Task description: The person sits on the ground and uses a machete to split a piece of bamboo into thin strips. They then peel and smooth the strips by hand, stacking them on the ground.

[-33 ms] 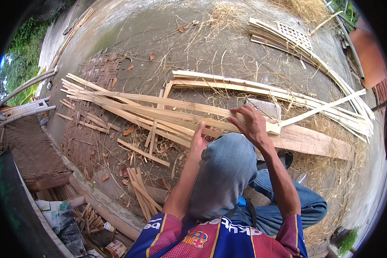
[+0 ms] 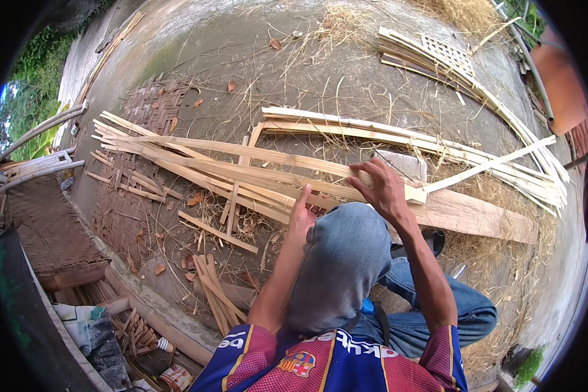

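Note:
Long pale bamboo strips (image 2: 242, 171) fan out to the left across the ground in front of my raised knee. My right hand (image 2: 382, 188) pinches one upper bamboo strip (image 2: 287, 161) near its right end, thumb and fingers bent over it. Lower down, beside the knee, my left hand (image 2: 299, 215) is wrapped about the lower strips, its thumb pointing up against them. Some of its fingers are hidden by the strips and the knee. Beneath the strips on the right lies a broad, flat wooden board (image 2: 480, 213).
Beyond the hands lies another bundle of strips (image 2: 353, 127), beside a pale block (image 2: 405, 163). More long strips (image 2: 431, 62) lie at the far right. A woven mat (image 2: 151, 108), short offcuts (image 2: 219, 232), curly shavings (image 2: 343, 25) and dry leaves are scattered over the concrete.

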`<action>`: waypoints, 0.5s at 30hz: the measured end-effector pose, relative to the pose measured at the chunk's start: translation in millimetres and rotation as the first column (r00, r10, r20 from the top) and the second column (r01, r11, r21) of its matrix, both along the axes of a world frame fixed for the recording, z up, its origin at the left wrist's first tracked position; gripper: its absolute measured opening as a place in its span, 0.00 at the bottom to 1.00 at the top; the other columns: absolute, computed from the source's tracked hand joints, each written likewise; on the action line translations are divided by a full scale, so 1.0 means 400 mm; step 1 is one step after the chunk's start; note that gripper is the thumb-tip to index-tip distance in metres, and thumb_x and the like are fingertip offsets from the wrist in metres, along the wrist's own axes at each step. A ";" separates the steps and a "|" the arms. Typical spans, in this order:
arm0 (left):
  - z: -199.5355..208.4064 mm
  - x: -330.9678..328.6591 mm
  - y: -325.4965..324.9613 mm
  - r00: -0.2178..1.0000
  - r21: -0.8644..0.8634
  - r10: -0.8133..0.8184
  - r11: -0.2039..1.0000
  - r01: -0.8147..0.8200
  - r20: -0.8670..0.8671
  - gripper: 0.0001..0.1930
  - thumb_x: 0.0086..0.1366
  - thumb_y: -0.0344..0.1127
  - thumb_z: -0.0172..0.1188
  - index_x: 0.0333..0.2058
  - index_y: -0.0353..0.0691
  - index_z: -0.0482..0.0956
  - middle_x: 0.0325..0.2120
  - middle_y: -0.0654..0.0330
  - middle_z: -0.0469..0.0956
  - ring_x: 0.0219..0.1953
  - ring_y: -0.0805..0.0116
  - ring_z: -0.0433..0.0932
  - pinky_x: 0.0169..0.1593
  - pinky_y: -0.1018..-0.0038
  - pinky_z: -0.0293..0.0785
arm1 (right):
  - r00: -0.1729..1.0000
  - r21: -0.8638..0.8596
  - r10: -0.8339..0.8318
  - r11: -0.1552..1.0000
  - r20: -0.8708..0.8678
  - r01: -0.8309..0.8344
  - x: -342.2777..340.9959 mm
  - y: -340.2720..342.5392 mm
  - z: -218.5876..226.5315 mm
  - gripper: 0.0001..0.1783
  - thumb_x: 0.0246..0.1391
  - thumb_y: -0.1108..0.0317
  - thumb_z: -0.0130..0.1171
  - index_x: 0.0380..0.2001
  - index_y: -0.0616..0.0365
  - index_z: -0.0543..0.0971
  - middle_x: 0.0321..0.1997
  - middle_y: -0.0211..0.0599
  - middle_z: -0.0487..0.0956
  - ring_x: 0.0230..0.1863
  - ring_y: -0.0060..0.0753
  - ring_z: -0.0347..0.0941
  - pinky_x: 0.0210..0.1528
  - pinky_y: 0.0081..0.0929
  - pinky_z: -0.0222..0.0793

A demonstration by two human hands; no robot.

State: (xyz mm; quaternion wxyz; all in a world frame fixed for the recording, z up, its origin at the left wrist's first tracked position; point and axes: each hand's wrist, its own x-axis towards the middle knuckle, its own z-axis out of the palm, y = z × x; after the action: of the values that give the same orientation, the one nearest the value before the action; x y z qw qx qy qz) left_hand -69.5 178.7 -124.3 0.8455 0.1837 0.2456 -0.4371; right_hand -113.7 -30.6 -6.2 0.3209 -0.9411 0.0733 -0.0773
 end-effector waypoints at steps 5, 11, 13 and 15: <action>-0.011 0.020 -0.009 0.999 0.120 0.048 0.992 -0.046 -0.015 0.17 0.67 0.44 0.65 0.48 0.42 0.75 0.37 0.62 0.77 0.40 0.66 0.79 0.48 0.65 0.81 | 0.993 -0.062 0.003 0.998 -0.121 -0.010 -0.009 -0.001 -0.005 0.20 0.56 0.48 0.66 0.47 0.45 0.84 0.37 0.34 0.77 0.37 0.40 0.78 0.40 0.37 0.73; -0.037 0.059 -0.024 0.991 0.255 0.113 0.958 -0.129 0.077 0.15 0.66 0.40 0.66 0.47 0.41 0.77 0.39 0.62 0.78 0.40 0.66 0.80 0.45 0.70 0.80 | 0.980 -0.114 0.002 0.993 -0.200 -0.025 0.002 -0.005 -0.026 0.18 0.57 0.52 0.64 0.47 0.48 0.84 0.39 0.36 0.77 0.41 0.38 0.75 0.49 0.36 0.67; -0.021 0.058 -0.028 0.991 0.282 0.104 0.951 -0.123 0.081 0.15 0.66 0.39 0.66 0.48 0.41 0.77 0.39 0.62 0.79 0.39 0.66 0.80 0.44 0.71 0.80 | 0.991 -0.137 -0.002 0.990 -0.133 -0.016 -0.006 -0.006 -0.041 0.17 0.58 0.53 0.64 0.46 0.49 0.84 0.40 0.37 0.77 0.43 0.37 0.74 0.51 0.36 0.66; 0.000 0.058 -0.033 0.990 0.294 0.099 0.948 -0.124 0.098 0.15 0.66 0.39 0.66 0.48 0.41 0.77 0.39 0.62 0.79 0.39 0.66 0.80 0.43 0.71 0.80 | 0.999 -0.141 0.009 0.990 -0.042 -0.014 -0.008 -0.008 -0.049 0.16 0.58 0.53 0.63 0.45 0.48 0.84 0.42 0.37 0.77 0.45 0.37 0.74 0.51 0.36 0.66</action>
State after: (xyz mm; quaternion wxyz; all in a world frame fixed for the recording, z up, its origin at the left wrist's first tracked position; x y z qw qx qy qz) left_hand -46.2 165.4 -124.2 0.8407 0.3130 0.2842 -0.3384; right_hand -116.9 -34.0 -26.0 0.2523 -0.9633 0.0688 -0.0611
